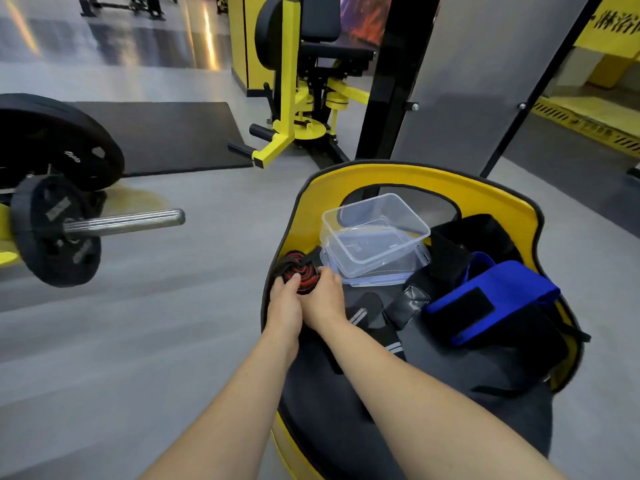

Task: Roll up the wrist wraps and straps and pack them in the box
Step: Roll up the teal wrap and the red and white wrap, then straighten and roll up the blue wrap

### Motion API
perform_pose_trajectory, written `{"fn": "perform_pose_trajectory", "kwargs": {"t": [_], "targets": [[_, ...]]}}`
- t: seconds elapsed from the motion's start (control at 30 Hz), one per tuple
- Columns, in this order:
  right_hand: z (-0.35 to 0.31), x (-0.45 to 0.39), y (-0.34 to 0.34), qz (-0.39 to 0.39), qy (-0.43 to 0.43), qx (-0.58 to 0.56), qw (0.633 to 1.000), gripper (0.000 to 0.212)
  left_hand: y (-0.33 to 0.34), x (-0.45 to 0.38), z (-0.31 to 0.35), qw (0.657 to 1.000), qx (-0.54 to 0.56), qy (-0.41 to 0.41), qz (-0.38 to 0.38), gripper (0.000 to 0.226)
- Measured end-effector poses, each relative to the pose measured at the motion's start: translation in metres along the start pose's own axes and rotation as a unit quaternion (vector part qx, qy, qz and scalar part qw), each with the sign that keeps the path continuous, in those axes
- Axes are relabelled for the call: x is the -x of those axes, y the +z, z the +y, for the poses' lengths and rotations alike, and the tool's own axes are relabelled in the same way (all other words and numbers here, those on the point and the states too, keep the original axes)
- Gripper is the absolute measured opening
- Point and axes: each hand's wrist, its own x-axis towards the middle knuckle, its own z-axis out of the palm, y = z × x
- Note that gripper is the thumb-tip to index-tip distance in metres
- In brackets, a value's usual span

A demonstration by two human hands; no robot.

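Clear plastic box [375, 230]: rectangular, rounded corners, thin transparent walls, tilted atop its own lid [398, 271], lid clear with blue clip edges. Nothing visible inside the box except the lid seen through the base. Carried on a padded seat [346, 393] with dark matte upholstery and a glossy yellow moulded shell, serving as the counter. Red-and-black wrist wrap [299, 271]: woven fabric, wound into a tight roll with spiral layers showing at the end, located at the seat's left edge, just beside the box and outside it. Left hand [285, 303]: grip clamped on the roll, thumb across its near face. Right hand [323, 294]: grip also clamped on the roll, fingers curled over its right side; both hands touching one another. Lying loose on the seat to the right: black-and-grey striped wrap [377, 327], flat and unrolled; small grey textured wrap [407, 301], partly folded; blue strap [491, 299] with a black hook-and-loop patch, bent in a loop; black straps [460, 244] heaped behind it. On the grey floor to the left: barbell [124, 221] with chromed sleeve and black rubber plates.
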Motion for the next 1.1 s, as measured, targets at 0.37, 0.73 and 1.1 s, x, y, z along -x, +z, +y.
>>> {"fn": "perform_pose_trajectory", "kwargs": {"t": [0.37, 0.73, 1.1], "targets": [[0.004, -0.003, 0.01, 0.004, 0.034, -0.088, 0.996, 0.055, 0.004, 0.0, -0.003, 0.995, -0.08, 0.005, 0.06, 0.055], [0.014, -0.004, 0.003, -0.014, 0.039, -0.069, 0.997, 0.064, 0.004, 0.015, 0.002, 0.991, 0.081, -0.06, 0.084, 0.026], [0.022, 0.004, -0.013, -0.055, 0.038, -0.053, 0.996, 0.066, 0.003, 0.015, -0.002, 0.985, 0.142, -0.075, 0.068, 0.025]]}}
